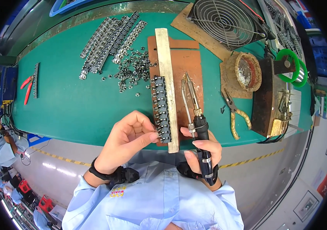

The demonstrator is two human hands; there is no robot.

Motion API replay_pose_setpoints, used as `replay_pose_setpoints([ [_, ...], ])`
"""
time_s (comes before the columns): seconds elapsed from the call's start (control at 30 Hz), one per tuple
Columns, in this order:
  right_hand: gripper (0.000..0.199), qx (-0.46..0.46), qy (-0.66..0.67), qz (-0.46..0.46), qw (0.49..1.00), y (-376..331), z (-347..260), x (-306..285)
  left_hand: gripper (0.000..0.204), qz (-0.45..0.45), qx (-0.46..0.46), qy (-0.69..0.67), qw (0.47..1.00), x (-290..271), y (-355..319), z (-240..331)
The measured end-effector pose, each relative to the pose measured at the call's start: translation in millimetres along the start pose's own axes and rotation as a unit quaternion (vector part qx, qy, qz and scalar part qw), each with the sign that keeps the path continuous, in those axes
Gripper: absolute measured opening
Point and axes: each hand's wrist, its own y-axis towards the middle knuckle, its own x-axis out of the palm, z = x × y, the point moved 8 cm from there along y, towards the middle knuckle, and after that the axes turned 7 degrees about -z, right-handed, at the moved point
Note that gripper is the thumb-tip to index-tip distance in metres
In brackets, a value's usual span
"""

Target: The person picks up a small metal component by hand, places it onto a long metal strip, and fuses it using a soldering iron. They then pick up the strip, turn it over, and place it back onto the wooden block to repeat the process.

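Observation:
My right hand [212, 148] is wrapped round a black soldering iron [201, 124], its metal tip pointing away from me. A thin bent feed tube [186, 105] runs alongside the tip. My left hand [119, 143] has thumb and forefinger pinched at the near left edge of a row of black block-shaped components [160, 103]. What lies between those fingertips is too small to make out. The row lies against a long pale bar [165, 57] on a reddish-brown board [188, 57]. Small loose metal pieces [132, 69] are heaped left of the board.
Several finished-looking component strips [108, 44] lie far left of the heap. Red-handled pliers [28, 90] rest at the left; yellow-handled pliers [230, 109] at the right. Beyond them stand a round crusted pot [240, 71], a black fan [225, 19] and a green solder spool [288, 65].

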Motion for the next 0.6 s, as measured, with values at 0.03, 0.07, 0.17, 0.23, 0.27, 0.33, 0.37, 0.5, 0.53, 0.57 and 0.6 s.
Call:
replay_pose_setpoints([
  [0.03, 0.035, 0.002, 0.001, 0.000, 1.000, 0, 0, 0, 0.011, 0.001, 0.000, 0.003, 1.000, 0, 0, 0],
  [0.07, 0.035, 0.004, 0.002, -0.001, 1.000, 0, 0, 0, 0.011, 0.000, 0.001, 0.003, 1.000, 0, 0, 0],
  [0.17, 0.035, -0.004, 0.001, -0.002, 1.000, -2, 1, -1, 0.011, -0.005, -0.005, 0.004, 1.000, 1, 1, 0],
  [0.23, 0.035, -0.008, 0.000, -0.003, 1.000, -3, 2, 0, 0.011, -0.006, -0.008, 0.003, 1.000, 0, 1, 0],
  [0.27, 0.037, -0.005, 0.033, 0.012, 0.999, -4, 3, -2, 0.011, -0.006, -0.012, 0.002, 1.000, 0, 1, 0],
  [0.33, 0.041, 0.004, 0.098, 0.041, 0.994, -8, 6, -6, 0.011, -0.006, -0.015, -0.001, 1.000, 0, 2, 0],
  [0.37, 0.041, 0.004, 0.098, 0.038, 0.994, -10, 5, -6, 0.011, -0.009, -0.016, -0.006, 1.000, 0, 2, 0],
  [0.5, 0.058, 0.051, 0.046, 0.074, 0.995, -30, 4, -20, 0.011, -0.009, -0.021, -0.028, 0.999, 0, 4, 1],
  [0.53, 0.058, 0.047, 0.028, 0.081, 0.995, -36, 1, -25, 0.011, -0.004, -0.025, -0.036, 0.999, 1, 4, 1],
  [0.57, 0.058, 0.044, 0.010, 0.088, 0.995, -42, -3, -32, 0.012, 0.001, -0.028, -0.044, 0.999, 1, 4, 1],
  [0.6, 0.058, 0.040, -0.006, 0.094, 0.995, -47, -5, -37, 0.012, 0.003, -0.028, -0.047, 0.998, -1, 4, 1],
])
